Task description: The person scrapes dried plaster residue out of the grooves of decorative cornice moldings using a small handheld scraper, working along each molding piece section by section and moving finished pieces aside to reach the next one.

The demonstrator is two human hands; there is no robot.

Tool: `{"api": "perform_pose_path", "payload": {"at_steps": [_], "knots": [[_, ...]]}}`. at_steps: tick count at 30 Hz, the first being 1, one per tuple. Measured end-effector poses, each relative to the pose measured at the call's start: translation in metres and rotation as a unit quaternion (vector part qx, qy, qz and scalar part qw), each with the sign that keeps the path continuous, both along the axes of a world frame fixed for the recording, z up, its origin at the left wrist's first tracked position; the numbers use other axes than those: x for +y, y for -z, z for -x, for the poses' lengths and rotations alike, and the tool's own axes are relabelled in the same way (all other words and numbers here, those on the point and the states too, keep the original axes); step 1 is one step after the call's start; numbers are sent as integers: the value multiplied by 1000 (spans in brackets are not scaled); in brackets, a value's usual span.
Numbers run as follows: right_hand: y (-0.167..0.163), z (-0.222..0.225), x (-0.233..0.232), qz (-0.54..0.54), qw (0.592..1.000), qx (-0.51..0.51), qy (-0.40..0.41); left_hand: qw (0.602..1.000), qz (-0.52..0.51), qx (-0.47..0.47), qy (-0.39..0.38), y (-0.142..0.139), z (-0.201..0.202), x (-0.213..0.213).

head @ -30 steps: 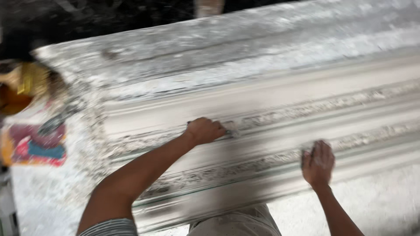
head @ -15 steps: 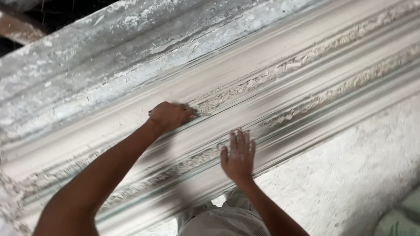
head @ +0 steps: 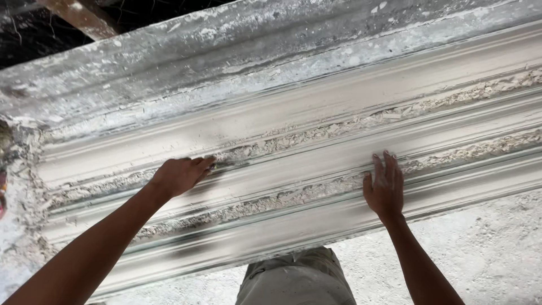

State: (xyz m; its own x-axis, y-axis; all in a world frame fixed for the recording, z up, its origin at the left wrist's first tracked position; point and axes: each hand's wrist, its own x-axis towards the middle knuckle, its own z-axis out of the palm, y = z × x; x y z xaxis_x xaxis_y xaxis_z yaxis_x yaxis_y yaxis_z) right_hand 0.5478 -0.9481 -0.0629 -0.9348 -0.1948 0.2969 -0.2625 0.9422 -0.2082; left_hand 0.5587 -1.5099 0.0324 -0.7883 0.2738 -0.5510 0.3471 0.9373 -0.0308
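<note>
Long pale grey plaster cornice moulding (head: 316, 113) with stepped ridges and rough crumbly grooves runs across the whole view, tilted up toward the right. Left hand (head: 179, 174) loosely curled, fingertips (head: 206, 162) pressed into the upper crumbly groove; cannot tell if anything is pinched there. Right hand (head: 385, 185) open and flat, fingers spread, palm resting on a smooth ridge beside the lower groove, holding nothing

A long plaster moulding (head: 316, 113) lies slantwise across a rough, dusty bench (head: 169, 62) and passes under both hands. Crumbly plaster bits (head: 316, 133) fill its grooves between and beyond the hands.
</note>
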Motion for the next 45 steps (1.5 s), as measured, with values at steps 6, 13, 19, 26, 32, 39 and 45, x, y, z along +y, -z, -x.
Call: {"api": "perform_pose_path", "payload": {"at_steps": [6,13,19,26,32,39,45], "knots": [[-10,0,-14,11,1000,2,18,989,-111,25,99,-15,-1,-52],[-13,3,-17,22,999,-28,38,939,-198,114,256,15,103,105],[-14,3,-15,8,998,-36,46,926,-177,94,319,21,107,71],[-5,7,-10,-5,995,-76,63,880,-302,189,314,15,115,102],[-17,4,-13,5,996,-64,56,911,-241,114,315,46,159,179],[-3,6,-9,-7,995,-81,65,940,-192,31,279,20,132,139],[5,6,10,-10,997,-58,44,903,-288,171,270,83,207,359]]}}
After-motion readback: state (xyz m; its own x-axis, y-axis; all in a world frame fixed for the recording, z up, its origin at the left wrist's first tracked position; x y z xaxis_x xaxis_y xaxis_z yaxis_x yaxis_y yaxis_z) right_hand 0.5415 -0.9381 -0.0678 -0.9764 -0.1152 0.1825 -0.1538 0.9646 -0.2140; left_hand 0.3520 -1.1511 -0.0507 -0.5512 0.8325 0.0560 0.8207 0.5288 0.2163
